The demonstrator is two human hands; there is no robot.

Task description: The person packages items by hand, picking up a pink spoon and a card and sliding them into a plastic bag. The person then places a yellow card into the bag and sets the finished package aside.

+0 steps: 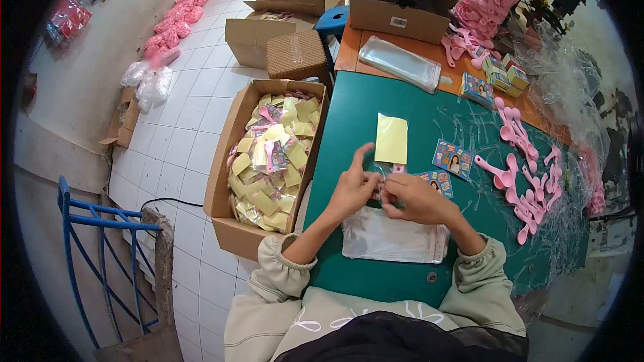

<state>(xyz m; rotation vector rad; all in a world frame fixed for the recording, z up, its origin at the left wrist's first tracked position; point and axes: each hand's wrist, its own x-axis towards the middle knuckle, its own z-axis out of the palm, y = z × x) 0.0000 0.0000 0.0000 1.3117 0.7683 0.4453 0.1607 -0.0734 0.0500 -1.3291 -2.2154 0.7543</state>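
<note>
Both hands meet over a green table, pinching the near end of a clear plastic bag [381,169]. A pale yellow card [391,139] lies inside it, and a bit of pink spoon [399,168] shows below the card. My left hand [353,190] has its thumb against the bag's end while the index finger points up and away. My right hand [417,198] closes its fingertips at the same spot, partly hiding the bag's edge. Under the hands lies a stack of clear bags [392,245]. Right of the bag lie colourful printed cards [452,159], one partly covered by my right hand.
Pink spoons [511,181] lie loose on the table's right side among plastic scraps. To the left stands a carton [225,209] full of packed bags. At the back are clear sleeves [400,64], a brown box [399,20] and a large bag of spoons [492,1].
</note>
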